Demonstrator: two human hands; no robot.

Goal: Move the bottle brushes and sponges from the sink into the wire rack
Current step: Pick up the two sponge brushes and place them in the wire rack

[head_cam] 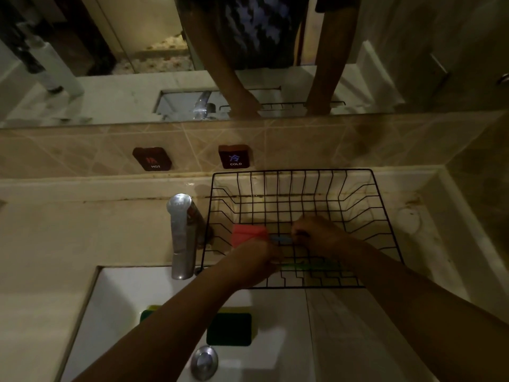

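A black wire rack (292,177) stands on the counter behind the white sink (115,293). My left hand (256,260) reaches over its front left part and holds a pink sponge (248,234) inside the rack. My right hand (319,235) is closed on a thin blue brush handle (279,239) low in the rack. A green brush handle (297,266) lies on the rack floor below my hands. In the sink a green and yellow sponge (230,329) lies flat, and another green sponge (147,312) peeks out beside my left forearm.
A chrome tap (180,232) rises left of the rack, close to my left hand. The sink drain (204,362) is at the bottom. HOT (153,158) and COLD (234,157) labels sit on the tiled wall under a mirror. A corner wall bounds the counter on the right.
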